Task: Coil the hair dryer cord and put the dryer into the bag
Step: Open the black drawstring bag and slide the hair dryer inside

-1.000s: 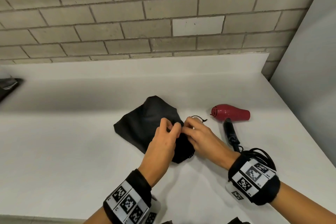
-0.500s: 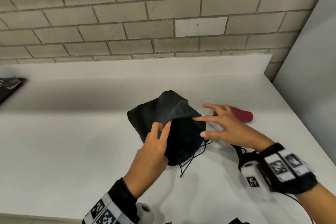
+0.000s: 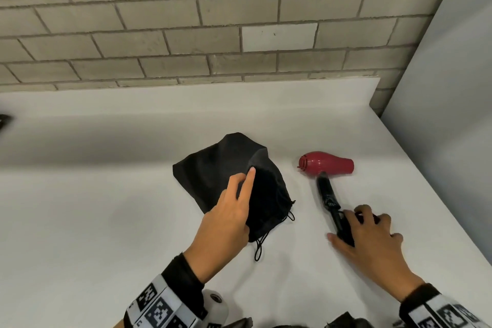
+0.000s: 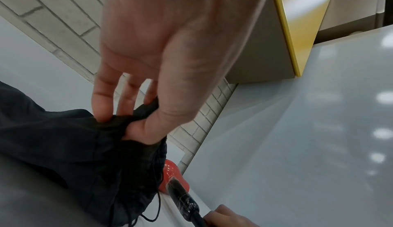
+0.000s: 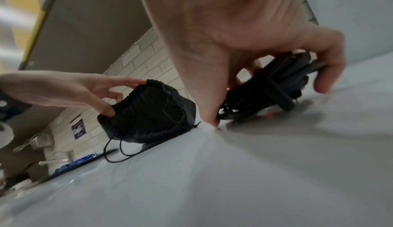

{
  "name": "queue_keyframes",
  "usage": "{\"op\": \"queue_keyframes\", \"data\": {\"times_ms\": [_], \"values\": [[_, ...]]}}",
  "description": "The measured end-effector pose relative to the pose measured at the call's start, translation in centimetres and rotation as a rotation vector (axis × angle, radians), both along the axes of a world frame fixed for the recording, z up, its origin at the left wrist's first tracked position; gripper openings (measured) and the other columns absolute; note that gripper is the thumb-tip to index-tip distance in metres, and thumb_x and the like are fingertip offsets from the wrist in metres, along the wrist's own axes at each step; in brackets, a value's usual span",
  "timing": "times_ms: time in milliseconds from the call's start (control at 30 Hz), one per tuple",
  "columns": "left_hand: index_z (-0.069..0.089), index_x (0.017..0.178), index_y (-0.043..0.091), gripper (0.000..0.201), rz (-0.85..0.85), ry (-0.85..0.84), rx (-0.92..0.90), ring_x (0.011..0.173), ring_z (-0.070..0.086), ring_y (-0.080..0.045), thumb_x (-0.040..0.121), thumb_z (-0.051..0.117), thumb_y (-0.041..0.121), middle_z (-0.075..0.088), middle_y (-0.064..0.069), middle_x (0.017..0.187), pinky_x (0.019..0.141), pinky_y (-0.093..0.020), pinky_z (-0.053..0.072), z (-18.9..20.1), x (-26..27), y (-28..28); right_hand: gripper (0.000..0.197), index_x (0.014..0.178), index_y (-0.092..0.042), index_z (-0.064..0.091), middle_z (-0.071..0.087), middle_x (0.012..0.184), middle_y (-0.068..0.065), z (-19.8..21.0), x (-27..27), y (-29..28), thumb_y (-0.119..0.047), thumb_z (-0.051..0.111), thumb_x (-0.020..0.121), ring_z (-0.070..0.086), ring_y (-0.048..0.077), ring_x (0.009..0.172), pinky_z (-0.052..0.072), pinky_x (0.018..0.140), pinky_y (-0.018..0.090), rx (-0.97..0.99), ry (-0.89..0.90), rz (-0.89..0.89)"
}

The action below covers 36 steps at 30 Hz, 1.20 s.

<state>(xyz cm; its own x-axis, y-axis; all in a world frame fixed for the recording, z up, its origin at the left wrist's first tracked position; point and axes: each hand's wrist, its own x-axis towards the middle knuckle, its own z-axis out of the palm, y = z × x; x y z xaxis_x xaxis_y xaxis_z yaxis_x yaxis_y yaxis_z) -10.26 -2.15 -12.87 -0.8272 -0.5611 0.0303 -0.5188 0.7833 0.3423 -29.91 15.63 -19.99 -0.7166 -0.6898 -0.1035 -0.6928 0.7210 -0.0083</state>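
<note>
My left hand (image 3: 226,217) sits at center frame, its grip pinching the gathered rim of the black bag (image 3: 213,170) and holding the mouth up off the white tabletop (image 3: 106,221). My right hand (image 3: 370,237), lower right, has its grip curled around the coiled cord (image 5: 282,86) bundle. The red dryer (image 3: 326,166) lies on its side at center right, just beside the bag, outside it.

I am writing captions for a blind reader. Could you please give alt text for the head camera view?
On a white counter, a person's left hand pinches the rim of a black drawstring bag while the right hand grips the coiled cord of a red hair dryer lying beside the bag. A brick wall stands behind.
</note>
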Motion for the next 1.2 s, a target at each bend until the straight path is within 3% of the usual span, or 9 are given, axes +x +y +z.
{"op": "queue_keyframes", "data": {"times_ms": [267, 333, 433, 600, 667, 800, 1033, 1100, 1200], "values": [[-0.009, 0.148, 0.03, 0.098, -0.039, -0.016, 0.008, 0.097, 0.038, -0.02, 0.077, 0.05, -0.002, 0.014, 0.011, 0.146, 0.071, -0.031, 0.049, 0.8, -1.1, -1.0, 0.023, 0.095, -0.045, 0.055, 0.047, 0.108, -0.016, 4.3, -4.8, 3.2, -0.031, 0.067, 0.082, 0.046, 0.018, 0.087, 0.041, 0.069, 0.026, -0.48, -0.316, 0.199], [-0.01, 0.148, 0.031, 0.1, -0.047, -0.019, -0.014, 0.105, 0.031, -0.02, 0.074, 0.049, -0.003, 0.012, 0.013, 0.146, 0.085, -0.031, 0.04, 0.9, -1.3, -1.5, 0.013, 0.095, -0.039, 0.059, 0.048, 0.105, -0.015, 6.9, -5.5, 4.5, -0.033, 0.062, 0.083, 0.053, 0.013, 0.081, 0.041, 0.066, 0.019, -0.528, -0.459, 0.359], [-0.01, 0.147, 0.033, 0.104, -0.049, -0.014, 0.08, 0.116, 0.023, -0.019, 0.071, 0.048, -0.008, 0.009, 0.014, 0.145, 0.091, -0.029, 0.028, 1.2, -1.5, -2.0, 0.017, 0.098, -0.029, 0.062, 0.049, 0.106, -0.011, 9.5, -6.1, 5.7, -0.035, 0.056, 0.084, 0.056, 0.019, 0.078, 0.045, 0.065, 0.028, -0.555, -0.578, 0.53], [-0.009, 0.147, 0.036, 0.109, -0.126, 0.006, 0.318, 0.112, 0.031, -0.02, 0.067, 0.045, -0.016, 0.009, 0.022, 0.139, 0.085, -0.036, 0.048, 1.4, -1.4, -1.5, 0.019, 0.096, -0.021, 0.064, 0.048, 0.107, 0.001, 10.2, -4.9, 3.3, -0.027, 0.051, 0.082, 0.047, 0.015, 0.044, 0.038, 0.044, 0.017, -0.749, -0.934, 0.637], [-0.008, 0.147, 0.036, 0.109, -0.155, 0.008, 0.374, 0.11, 0.034, -0.02, 0.068, 0.045, -0.017, 0.009, 0.023, 0.14, 0.078, -0.034, 0.049, 1.5, -1.2, -1.2, 0.019, 0.095, -0.023, 0.063, 0.049, 0.109, 0.001, 10.0, -4.2, 1.6, -0.027, 0.05, 0.082, 0.053, 0.032, 0.053, 0.039, 0.041, 0.031, -0.787, -0.954, 0.644], [-0.007, 0.148, 0.034, 0.108, -0.152, 0.022, 0.474, 0.118, 0.039, -0.022, 0.071, 0.052, -0.013, 0.011, 0.014, 0.147, 0.085, -0.03, 0.048, 1.9, -0.8, -2.0, 0.02, 0.095, -0.029, 0.062, 0.05, 0.112, -0.001, 9.4, -4.0, -1.6, -0.032, 0.048, 0.082, 0.051, 0.053, 0.081, 0.044, 0.067, 0.049, -0.867, -0.887, 0.616], [-0.012, 0.148, 0.031, 0.105, -0.136, -0.012, 0.572, 0.133, 0.028, -0.02, 0.074, 0.048, -0.013, -0.001, 0.018, 0.151, 0.098, -0.024, 0.043, 2.2, -0.5, -1.5, 0.014, 0.095, -0.03, 0.058, 0.046, 0.112, -0.006, 8.6, -4.5, -5.2, -0.032, 0.048, 0.084, 0.051, 0.029, 0.068, 0.041, 0.061, 0.022, -0.921, -0.785, 0.586], [-0.013, 0.148, 0.031, 0.105, -0.13, 0.0, 0.563, 0.135, 0.023, -0.021, 0.074, 0.046, -0.013, -0.003, 0.019, 0.152, 0.099, -0.023, 0.039, 2.4, -1.0, -1.3, 0.012, 0.093, -0.036, 0.057, 0.044, 0.111, -0.007, 7.8, -4.2, -5.7, -0.033, 0.05, 0.084, 0.053, 0.01, 0.081, 0.04, 0.072, 0.014, -0.861, -0.679, 0.6], [-0.013, 0.147, 0.032, 0.104, -0.142, 0.003, 0.566, 0.142, 0.011, -0.026, 0.074, 0.044, -0.014, -0.007, 0.025, 0.151, 0.108, -0.03, 0.03, 2.2, -1.8, -0.7, 0.011, 0.091, -0.046, 0.053, 0.042, 0.111, -0.016, 6.7, -3.2, -6.0, -0.038, 0.05, 0.083, 0.049, 0.012, 0.103, 0.035, 0.085, 0.01, -0.781, -0.552, 0.572]]}}
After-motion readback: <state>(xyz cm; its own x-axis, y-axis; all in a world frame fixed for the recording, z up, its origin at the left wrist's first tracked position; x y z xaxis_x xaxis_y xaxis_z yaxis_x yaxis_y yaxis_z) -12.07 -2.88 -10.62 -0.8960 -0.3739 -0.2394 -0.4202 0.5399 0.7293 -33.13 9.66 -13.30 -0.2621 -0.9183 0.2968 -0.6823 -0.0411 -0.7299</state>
